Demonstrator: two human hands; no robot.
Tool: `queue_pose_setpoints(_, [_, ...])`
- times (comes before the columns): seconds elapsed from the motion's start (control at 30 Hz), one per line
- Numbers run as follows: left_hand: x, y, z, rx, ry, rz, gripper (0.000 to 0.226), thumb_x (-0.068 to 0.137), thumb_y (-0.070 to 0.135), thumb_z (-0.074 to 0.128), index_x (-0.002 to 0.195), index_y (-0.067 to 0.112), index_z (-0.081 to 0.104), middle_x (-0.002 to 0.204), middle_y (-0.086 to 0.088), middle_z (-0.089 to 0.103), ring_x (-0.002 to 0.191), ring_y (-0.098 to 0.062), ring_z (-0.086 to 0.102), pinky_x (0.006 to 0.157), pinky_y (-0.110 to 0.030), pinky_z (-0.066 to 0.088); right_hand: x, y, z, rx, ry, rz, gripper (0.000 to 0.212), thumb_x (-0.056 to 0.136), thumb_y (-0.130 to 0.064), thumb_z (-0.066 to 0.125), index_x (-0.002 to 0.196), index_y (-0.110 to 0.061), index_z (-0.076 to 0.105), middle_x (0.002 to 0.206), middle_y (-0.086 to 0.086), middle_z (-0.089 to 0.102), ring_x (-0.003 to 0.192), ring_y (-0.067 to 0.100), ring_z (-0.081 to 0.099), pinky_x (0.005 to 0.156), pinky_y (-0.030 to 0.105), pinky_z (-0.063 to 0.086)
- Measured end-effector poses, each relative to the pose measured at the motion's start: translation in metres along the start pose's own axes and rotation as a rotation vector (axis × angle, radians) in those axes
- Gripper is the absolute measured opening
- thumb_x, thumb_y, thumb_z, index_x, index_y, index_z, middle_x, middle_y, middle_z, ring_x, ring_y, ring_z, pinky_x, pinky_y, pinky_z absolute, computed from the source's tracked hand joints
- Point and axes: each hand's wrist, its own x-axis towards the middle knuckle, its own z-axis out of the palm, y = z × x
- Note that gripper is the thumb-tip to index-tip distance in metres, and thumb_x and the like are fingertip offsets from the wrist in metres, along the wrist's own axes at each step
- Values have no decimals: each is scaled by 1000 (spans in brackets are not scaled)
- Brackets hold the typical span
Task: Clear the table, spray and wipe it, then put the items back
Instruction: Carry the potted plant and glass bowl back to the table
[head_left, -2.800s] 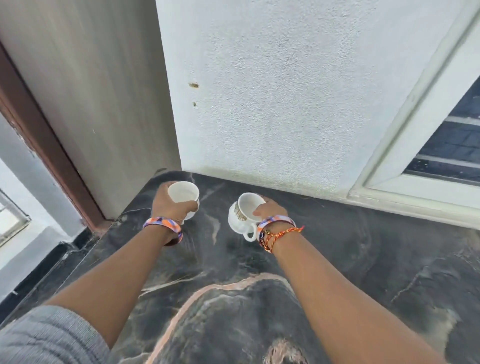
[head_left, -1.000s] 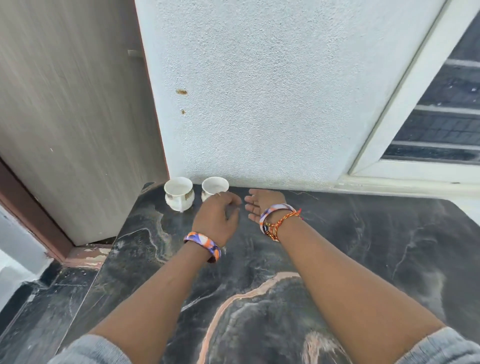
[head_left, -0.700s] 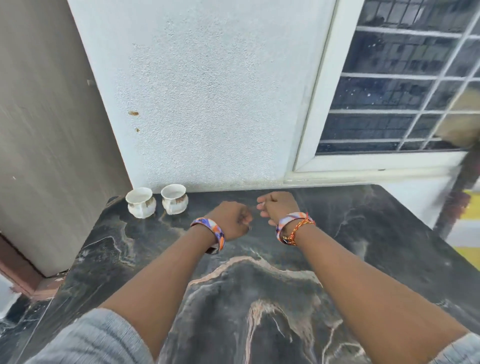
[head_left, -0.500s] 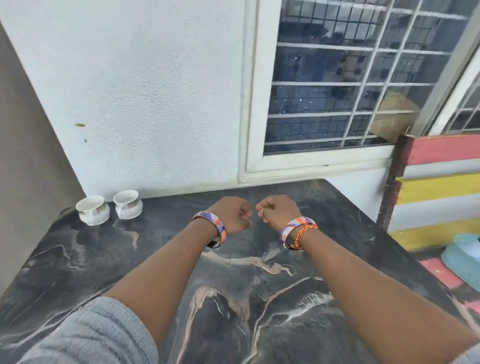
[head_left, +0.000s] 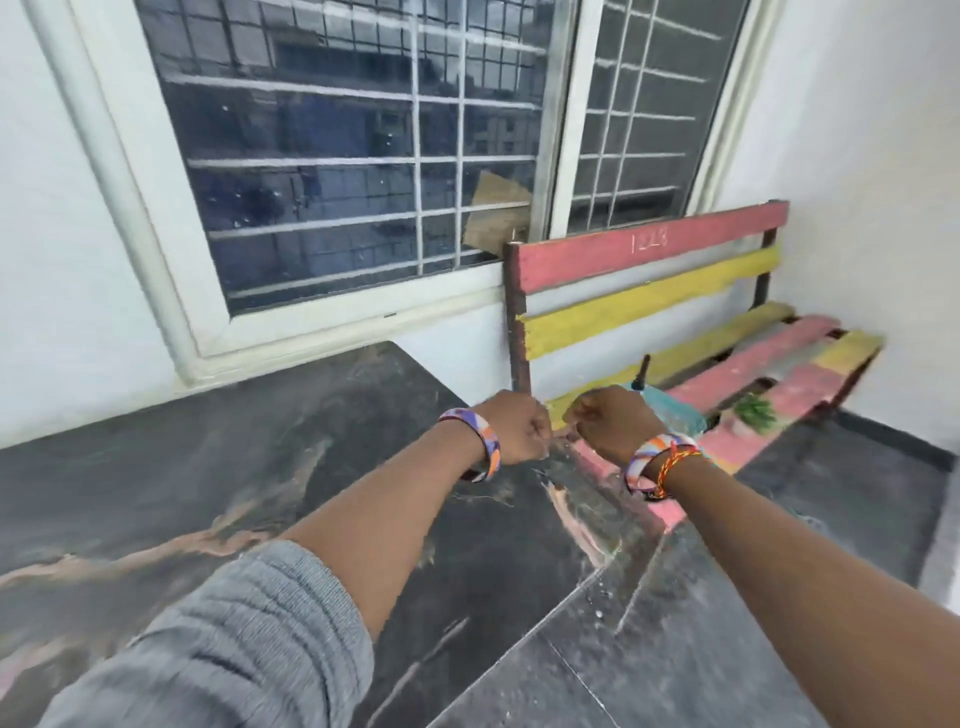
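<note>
A: While both fists hang empty, where's the spray bottle (head_left: 670, 410)?

B: Head view: on the bench (head_left: 748, 374) at three o'clock, behind the curled right hand (head_left: 610, 421); left hand (head_left: 519, 434) curled too.

A: Handling?

B: Probably light, slick plastic; grip its neck.

light: soft, even daylight | shadows: faint | blur: motion smear throughout | edges: wide-angle bowing

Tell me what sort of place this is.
Probably a home's covered porch or balcony corner: a barred window in a white wall, a painted slatted bench holding a small potted plant, and a dark marble table.
</note>
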Motion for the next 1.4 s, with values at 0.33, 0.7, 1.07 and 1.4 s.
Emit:
queue_pose_setpoints(0.33, [147, 73, 65, 54, -132, 154, 28, 83, 13, 57, 110, 8, 63, 117, -10, 63, 108, -26, 57, 77, -20, 38, 26, 158, -28, 89, 60, 213, 28, 83, -2, 48, 96, -10, 72, 103, 12, 70, 96, 28, 64, 82, 29, 50])
queue_pose_setpoints(0.7, [340, 121, 93, -8, -167, 234, 25, 84, 11, 54, 105, 6, 66, 109, -10, 68, 107, -23, 60, 105, -32, 32, 131, 293, -94, 67, 53, 325, 30, 85, 0, 44, 100, -5, 70, 104, 15, 70, 94, 31, 65, 82, 30, 49])
queue_pose_setpoints(1.07, [481, 176, 129, 14, -242, 291, 29, 86, 8, 50, 110, 6, 65, 117, -9, 65, 107, -23, 59, 80, -20, 40, 208, 412, -128, 84, 20, 401, 29, 85, -3, 45, 98, -1, 70, 100, 19, 70, 92, 35, 65, 82, 40, 54])
queue_pose_setpoints(1.4, [617, 246, 183, 14, -274, 162, 26, 85, 11, 55, 109, 4, 63, 116, -12, 65, 106, -26, 59, 82, -25, 43, 275, 563, -189, 147, -36, 381, 27, 85, -5, 48, 100, -4, 70, 103, 18, 70, 97, 34, 64, 82, 33, 51])
